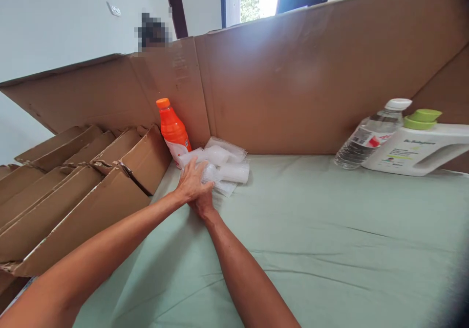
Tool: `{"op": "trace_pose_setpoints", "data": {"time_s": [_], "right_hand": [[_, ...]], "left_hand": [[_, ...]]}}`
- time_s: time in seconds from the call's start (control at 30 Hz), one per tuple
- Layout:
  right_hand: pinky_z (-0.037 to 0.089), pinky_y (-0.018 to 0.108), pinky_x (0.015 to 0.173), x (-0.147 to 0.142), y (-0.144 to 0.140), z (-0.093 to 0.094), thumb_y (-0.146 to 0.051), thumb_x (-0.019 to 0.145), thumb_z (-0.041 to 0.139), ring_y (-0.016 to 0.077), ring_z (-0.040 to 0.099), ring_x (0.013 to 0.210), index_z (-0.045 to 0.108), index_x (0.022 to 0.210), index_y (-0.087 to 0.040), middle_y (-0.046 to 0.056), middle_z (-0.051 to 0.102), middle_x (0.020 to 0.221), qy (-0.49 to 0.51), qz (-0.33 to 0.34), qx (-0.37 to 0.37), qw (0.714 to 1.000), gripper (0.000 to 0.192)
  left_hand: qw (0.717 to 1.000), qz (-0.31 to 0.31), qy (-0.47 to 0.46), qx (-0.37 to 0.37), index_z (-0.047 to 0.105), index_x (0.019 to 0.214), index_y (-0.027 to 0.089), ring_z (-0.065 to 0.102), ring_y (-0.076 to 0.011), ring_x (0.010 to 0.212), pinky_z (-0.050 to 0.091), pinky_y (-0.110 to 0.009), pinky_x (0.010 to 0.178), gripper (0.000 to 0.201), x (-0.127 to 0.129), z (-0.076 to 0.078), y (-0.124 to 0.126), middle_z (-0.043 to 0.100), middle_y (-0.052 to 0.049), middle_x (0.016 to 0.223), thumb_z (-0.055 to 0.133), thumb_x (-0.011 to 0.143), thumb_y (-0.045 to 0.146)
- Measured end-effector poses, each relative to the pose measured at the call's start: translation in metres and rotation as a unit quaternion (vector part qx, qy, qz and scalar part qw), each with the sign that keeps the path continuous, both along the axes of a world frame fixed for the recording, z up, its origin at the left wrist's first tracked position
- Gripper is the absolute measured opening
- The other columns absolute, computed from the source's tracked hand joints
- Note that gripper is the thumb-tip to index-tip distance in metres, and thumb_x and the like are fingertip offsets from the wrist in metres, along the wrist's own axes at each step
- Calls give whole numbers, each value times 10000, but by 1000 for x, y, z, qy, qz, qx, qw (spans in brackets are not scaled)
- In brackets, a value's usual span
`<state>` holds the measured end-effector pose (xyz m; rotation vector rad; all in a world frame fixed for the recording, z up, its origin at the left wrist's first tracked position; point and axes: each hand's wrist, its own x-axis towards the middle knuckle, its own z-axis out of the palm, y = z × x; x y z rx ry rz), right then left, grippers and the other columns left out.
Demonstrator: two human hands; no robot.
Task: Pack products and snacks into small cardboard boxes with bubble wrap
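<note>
Clear plastic packets (223, 164) lie mid-frame on the green sheet (330, 230), by the cardboard wall (311, 84). My left hand (191, 181) rests flat, fingers spread, on them; right hand (203, 202) tucked under it, grip can't tell. Orange bottle (173, 130) just behind; folded boxes (73, 181) at left; water bottle (370, 135) & white jug (417, 147) far right.

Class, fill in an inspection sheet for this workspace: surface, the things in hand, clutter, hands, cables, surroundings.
Surface: pale green sheet, slightly creased.
Things in hand: clear plastic packets, piled beside the orange bottle.
Clutter: water bottle lying tilted against a white jug with a green cap; folded cardboard flaps at left.
Hands: left hand rests on the packets; right hand lies mostly under it, grip hidden.
Cables: nothing seen.
Surroundings: cardboard wall behind, white wall, bright window above.
</note>
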<state>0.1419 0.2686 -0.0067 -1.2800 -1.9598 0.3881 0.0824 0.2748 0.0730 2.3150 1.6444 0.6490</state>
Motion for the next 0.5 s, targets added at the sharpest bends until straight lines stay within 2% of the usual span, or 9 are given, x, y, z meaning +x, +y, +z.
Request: {"op": "trace_pose_setpoints", "data": {"time_s": [0.07, 0.13, 0.2, 0.27, 0.33, 0.4, 0.5], "right_hand": [[361, 518, 1109, -1, -4, -1, -231, 901, 567, 360, 576, 1254, 664, 1293, -148, 173, 713, 1243, -42, 12, -8, 999, 413], [344, 504, 1123, -1, -9, -1, -258, 857, 639, 346, 588, 1241, 702, 1225, -134, 173, 729, 1210, -81, 47, -6, 996, 394], [347, 455, 1124, -2, -13, 0, -276, 828, 684, 313, 608, 1214, 733, 1155, -138, 154, 745, 1179, -112, 93, 1, 989, 358], [345, 421, 1122, -3, -15, 2, -270, 830, 685, 285, 612, 1208, 735, 1144, -146, 137, 743, 1193, -131, 121, 7, 984, 341], [351, 414, 1110, -3, -15, 4, -259, 839, 672, 276, 615, 1198, 736, 1130, -152, 130, 742, 1194, -141, 126, 7, 982, 317], [366, 406, 1093, -3, -13, 5, -250, 847, 657, 276, 617, 1191, 746, 1087, -165, 120, 745, 1185, -144, 119, 4, 982, 270], [402, 375, 1044, -2, -11, 7, -220, 868, 614, 272, 609, 1193, 747, 1075, -174, 113, 735, 1207, -140, 98, -4, 985, 251]], "left_hand": [[999, -24, 33, -18, 529, 1386, 193, 389, -408, 1427, 362, -568, 1162, 626, 0, -13, 22, 434, -170, 1533, 727, 796, 255], [996, -56, 60, -32, 539, 1373, 189, 507, -337, 1334, 435, -542, 1105, 515, -2, -23, 45, 530, -150, 1443, 676, 883, 267], [993, -81, 82, -38, 557, 1349, 192, 578, -285, 1240, 496, -521, 1037, 442, -6, -28, 62, 570, -122, 1389, 645, 938, 327], [990, -89, 101, -42, 566, 1335, 186, 597, -277, 1204, 520, -524, 997, 430, -9, -29, 71, 567, -118, 1387, 632, 953, 372], [988, -89, 118, -51, 558, 1350, 188, 581, -286, 1234, 503, -539, 1020, 452, -9, -26, 72, 551, -123, 1413, 634, 950, 384], [986, -83, 133, -63, 533, 1394, 196, 538, -341, 1304, 458, -575, 1062, 583, -7, -17, 65, 524, -147, 1462, 694, 889, 440], [987, -49, 141, -58, 452, 1482, 180, 467, -448, 1373, 397, -605, 1097, 836, -7, 4, 33, 492, -204, 1504, 753, 772, 506]]}}
